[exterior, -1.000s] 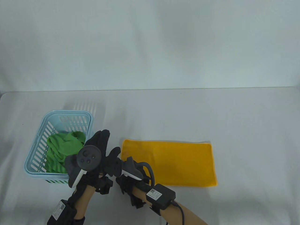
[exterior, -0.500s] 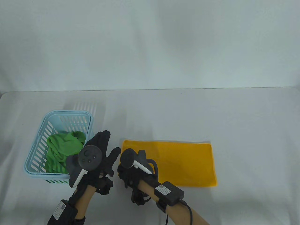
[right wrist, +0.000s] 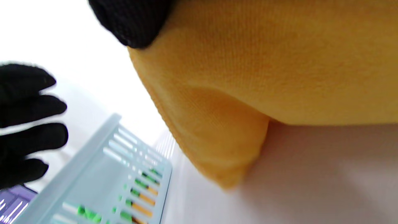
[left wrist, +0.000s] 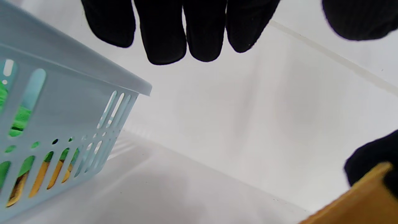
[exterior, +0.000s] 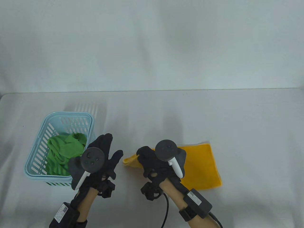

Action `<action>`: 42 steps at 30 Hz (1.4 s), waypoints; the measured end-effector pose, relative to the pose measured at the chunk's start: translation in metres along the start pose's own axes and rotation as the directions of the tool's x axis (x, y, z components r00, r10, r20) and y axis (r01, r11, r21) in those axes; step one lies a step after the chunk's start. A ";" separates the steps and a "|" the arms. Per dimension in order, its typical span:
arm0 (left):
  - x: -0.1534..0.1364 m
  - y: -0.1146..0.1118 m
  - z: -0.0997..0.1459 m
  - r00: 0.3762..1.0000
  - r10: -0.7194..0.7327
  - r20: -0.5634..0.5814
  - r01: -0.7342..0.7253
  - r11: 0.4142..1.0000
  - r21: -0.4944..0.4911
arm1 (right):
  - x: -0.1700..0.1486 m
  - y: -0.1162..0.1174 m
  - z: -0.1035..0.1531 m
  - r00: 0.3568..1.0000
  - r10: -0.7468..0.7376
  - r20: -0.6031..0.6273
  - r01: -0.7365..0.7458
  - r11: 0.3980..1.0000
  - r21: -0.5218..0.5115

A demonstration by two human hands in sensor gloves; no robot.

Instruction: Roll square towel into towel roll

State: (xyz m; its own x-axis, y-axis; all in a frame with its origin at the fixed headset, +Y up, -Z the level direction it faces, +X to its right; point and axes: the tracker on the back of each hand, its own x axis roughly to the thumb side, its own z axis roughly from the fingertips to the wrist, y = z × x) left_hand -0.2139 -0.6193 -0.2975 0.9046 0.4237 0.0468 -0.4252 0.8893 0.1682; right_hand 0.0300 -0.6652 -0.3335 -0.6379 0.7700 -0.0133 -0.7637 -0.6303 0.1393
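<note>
A yellow-orange towel [exterior: 201, 166] lies folded on the table at centre right, its left end raised off the surface. My right hand [exterior: 148, 160] grips that lifted left end; in the right wrist view a gloved fingertip [right wrist: 130, 21] sits on the towel [right wrist: 248, 68] and a fold hangs down below it. My left hand [exterior: 104, 152] hovers with straight fingers between the basket and the towel, holding nothing. In the left wrist view the straight fingers [left wrist: 183, 28] hang over bare table, and a corner of the towel [left wrist: 357, 199] shows at bottom right.
A light blue slotted basket [exterior: 35, 152] stands at the left with a crumpled green cloth [exterior: 64, 152] inside; its rim [left wrist: 77, 68] is close under my left hand. White table surface stretches behind and to the right of the towel.
My right hand moved right onto the towel's left end, took hold of it and lifted it, so the towel now looks shorter and skewed. The left hand barely moved.
</note>
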 end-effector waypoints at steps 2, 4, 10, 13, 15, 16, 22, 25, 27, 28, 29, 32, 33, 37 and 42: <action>0.001 -0.001 0.000 1.000 0.008 0.005 -0.008 1.000 -0.006 | 0.001 -0.011 0.003 1.000 -0.009 0.021 0.010 0.999 -0.043; 0.003 -0.002 0.000 1.000 0.014 0.015 -0.014 1.000 -0.017 | 0.001 -0.020 0.005 0.999 -0.003 0.041 0.006 0.998 -0.067; 0.016 -0.025 0.001 0.996 0.023 0.089 -0.008 0.987 -0.158 | 0.002 -0.043 0.011 0.994 -0.014 0.112 0.023 0.996 -0.082; 0.019 -0.042 0.001 0.994 0.024 0.107 0.003 0.969 -0.248 | 0.002 -0.048 0.015 0.992 -0.026 0.127 0.034 0.997 -0.067; 0.020 -0.055 -0.001 0.994 -0.006 0.112 0.038 0.956 -0.291 | 0.001 -0.052 0.017 0.990 -0.032 0.135 0.041 0.997 -0.059; 0.019 -0.063 -0.002 0.992 -0.027 0.121 0.064 0.946 -0.319 | 0.002 -0.054 0.018 0.989 -0.036 0.141 0.045 0.997 -0.057; 0.014 -0.098 -0.006 0.993 -0.077 0.091 0.109 0.893 -0.437 | 0.004 -0.058 0.021 0.987 -0.052 0.151 0.059 0.997 -0.047; 0.011 -0.105 -0.009 0.996 -0.062 0.057 0.082 0.885 -0.458 | 0.005 -0.059 0.022 0.987 -0.054 0.153 0.062 0.997 -0.051; 0.008 -0.106 -0.010 0.998 -0.040 0.037 0.053 0.881 -0.471 | 0.004 -0.059 0.022 0.986 -0.063 0.151 0.072 0.996 -0.053; 0.007 -0.106 -0.011 0.999 -0.032 0.030 0.042 0.879 -0.475 | 0.004 -0.060 0.021 0.986 -0.070 0.149 0.078 0.995 -0.054; 0.006 -0.105 -0.011 0.999 -0.023 0.022 0.031 0.880 -0.474 | 0.003 -0.060 0.021 0.986 -0.074 0.148 0.083 0.995 -0.055; 0.003 -0.102 -0.011 1.000 0.011 0.000 -0.009 0.880 -0.475 | 0.001 -0.064 0.020 0.987 -0.081 0.139 0.091 0.994 -0.063; 0.002 -0.100 -0.011 1.000 0.023 -0.006 -0.023 0.881 -0.473 | 0.000 -0.065 0.020 0.987 -0.090 0.134 0.099 0.993 -0.065; 0.001 -0.091 -0.012 0.997 0.074 -0.018 -0.074 0.894 -0.443 | -0.004 -0.071 0.019 0.985 -0.128 0.120 0.136 0.988 -0.067; 0.001 -0.073 -0.012 0.989 0.145 -0.023 -0.143 0.916 -0.374 | -0.006 -0.085 0.021 0.982 -0.138 0.129 0.151 0.984 -0.098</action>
State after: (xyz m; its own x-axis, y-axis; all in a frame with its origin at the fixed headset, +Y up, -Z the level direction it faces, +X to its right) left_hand -0.1821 -0.6820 -0.3218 0.8323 0.5522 0.0477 -0.5305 0.8185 -0.2204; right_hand 0.1009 -0.6136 -0.3247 -0.5082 0.8560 0.0952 -0.8574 -0.5132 0.0377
